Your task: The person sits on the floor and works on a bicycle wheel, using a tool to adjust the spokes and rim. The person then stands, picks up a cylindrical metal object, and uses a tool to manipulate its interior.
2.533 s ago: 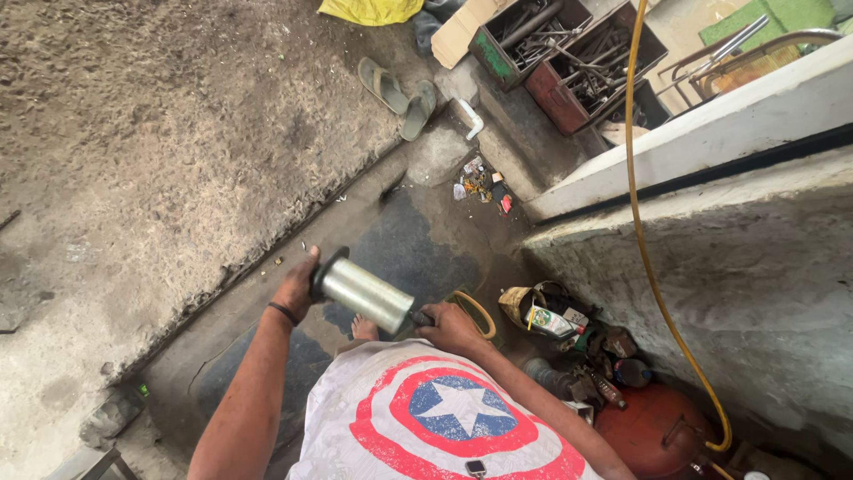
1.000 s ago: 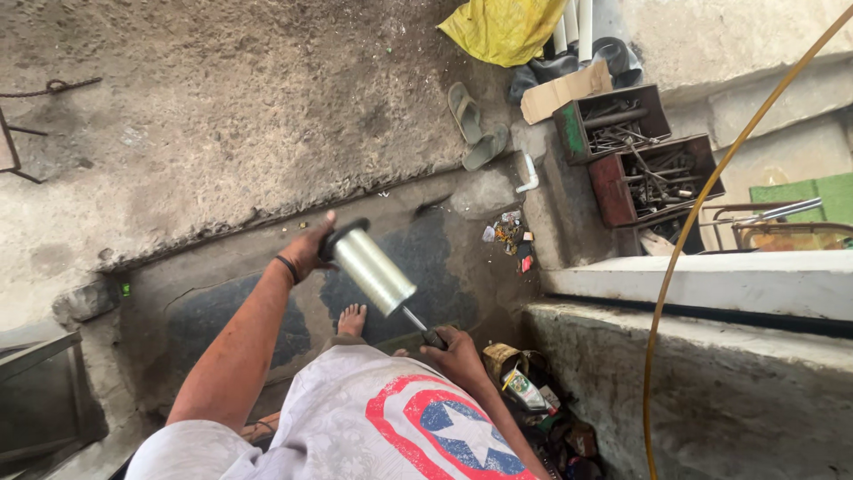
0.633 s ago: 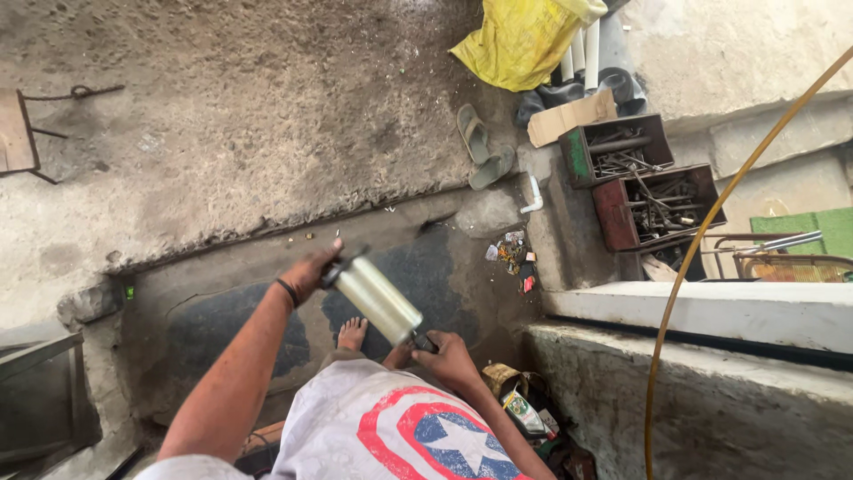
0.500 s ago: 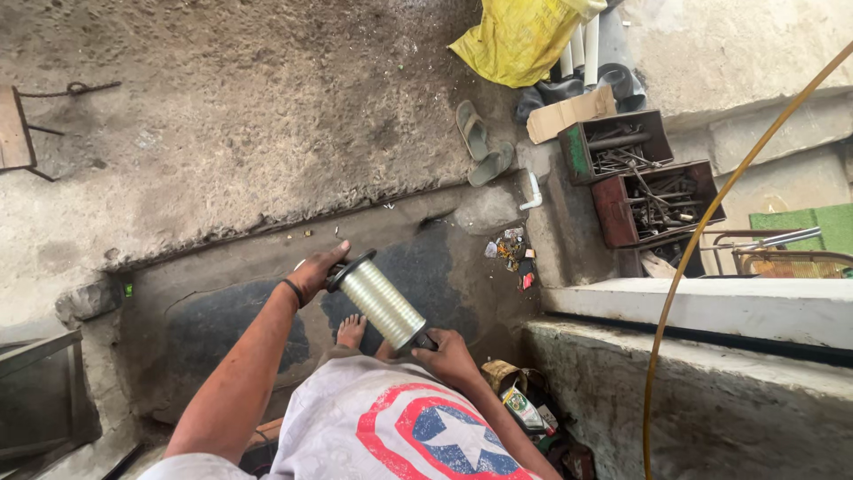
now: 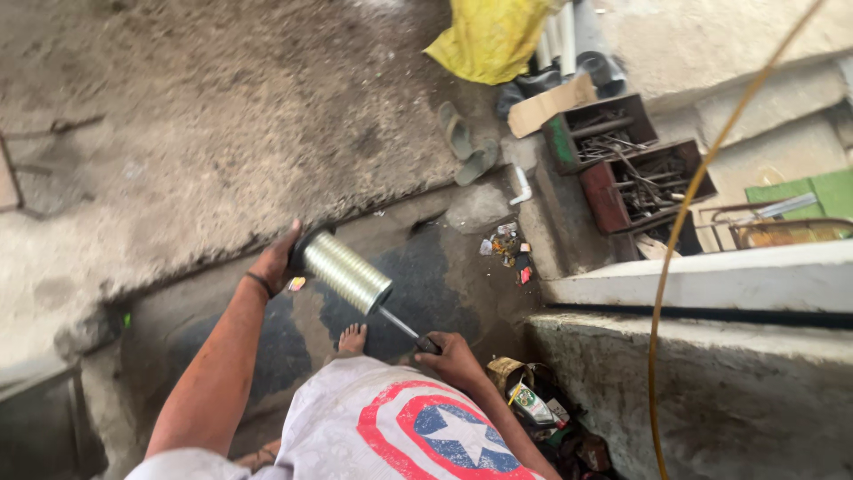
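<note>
A ribbed metal cylinder (image 5: 345,270), like a filter, is held out in front of me, tilted down to the right. My left hand (image 5: 277,260) grips its dark upper end. My right hand (image 5: 455,357) holds a thin rod-like tool (image 5: 404,327) whose tip goes into the cylinder's lower end. My bare foot (image 5: 352,339) stands on the dark wet floor below. My shirt with a round star print (image 5: 426,436) fills the bottom of the view.
Two crates of metal tools (image 5: 638,173) sit at the upper right beside a yellow sack (image 5: 490,37) and a pair of sandals (image 5: 467,153). A concrete ledge (image 5: 693,284) and a yellow hose (image 5: 689,222) lie to the right. Cans and bottles (image 5: 533,404) crowd the floor by my right arm.
The view has swung, so the crates and sack now sit higher right. The cylinder has tipped slightly and stays in both hands with the rod in its end.
</note>
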A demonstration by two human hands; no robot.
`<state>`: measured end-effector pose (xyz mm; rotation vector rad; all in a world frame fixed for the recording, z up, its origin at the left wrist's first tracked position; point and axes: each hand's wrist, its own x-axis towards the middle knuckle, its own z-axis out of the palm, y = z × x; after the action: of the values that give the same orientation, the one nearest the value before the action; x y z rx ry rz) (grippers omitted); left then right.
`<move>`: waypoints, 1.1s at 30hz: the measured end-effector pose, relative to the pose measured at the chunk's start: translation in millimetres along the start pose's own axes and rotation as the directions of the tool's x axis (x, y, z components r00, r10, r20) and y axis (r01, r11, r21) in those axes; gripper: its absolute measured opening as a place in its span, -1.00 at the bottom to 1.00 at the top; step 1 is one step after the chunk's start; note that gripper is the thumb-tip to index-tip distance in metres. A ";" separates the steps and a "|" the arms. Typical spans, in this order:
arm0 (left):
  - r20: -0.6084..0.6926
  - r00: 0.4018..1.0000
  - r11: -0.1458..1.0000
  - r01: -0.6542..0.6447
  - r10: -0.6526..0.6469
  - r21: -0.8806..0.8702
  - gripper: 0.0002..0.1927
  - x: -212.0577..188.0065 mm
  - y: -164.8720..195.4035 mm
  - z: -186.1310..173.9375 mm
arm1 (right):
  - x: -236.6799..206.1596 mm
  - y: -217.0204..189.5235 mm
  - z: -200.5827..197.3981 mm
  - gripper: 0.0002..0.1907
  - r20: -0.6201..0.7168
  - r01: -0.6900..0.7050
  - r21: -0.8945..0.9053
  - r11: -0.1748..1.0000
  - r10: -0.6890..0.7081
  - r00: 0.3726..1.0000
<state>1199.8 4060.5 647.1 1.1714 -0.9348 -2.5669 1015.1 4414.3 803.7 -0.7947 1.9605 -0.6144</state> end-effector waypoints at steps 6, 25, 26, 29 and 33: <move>0.025 0.987 0.956 0.150 -0.161 0.251 -0.33 -9.9 -35.6 47.7 | -13.4 12.4 -6.3 -0.73 -0.029 -0.025 -0.136 0.990 0.022 0.999; 0.044 0.974 0.926 0.195 -0.221 0.324 -0.24 -31.8 -104.5 151.0 | -107.9 93.9 -35.1 -0.73 -0.062 -0.084 0.103 0.991 0.091 0.994; 0.067 0.968 0.920 0.209 -0.244 0.331 -0.26 -35.6 -118.4 158.8 | -111.7 98.9 -35.9 -0.73 -0.069 -0.089 0.100 0.991 0.096 0.993; 0.113 0.958 0.924 0.218 -0.264 0.314 -0.34 -44.9 -155.2 177.4 | -122.9 116.0 -38.8 -0.68 -0.110 -0.049 0.055 0.997 0.055 0.992; 0.065 0.966 0.938 0.227 -0.252 0.263 -0.41 -53.1 -191.0 189.7 | -140.4 139.1 -39.8 -0.66 -0.073 -0.050 0.037 0.998 0.052 0.996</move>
<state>1116.7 4321.8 658.4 1.3079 -1.2459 -2.7809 994.2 4614.8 805.2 -0.7072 2.0253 -0.6541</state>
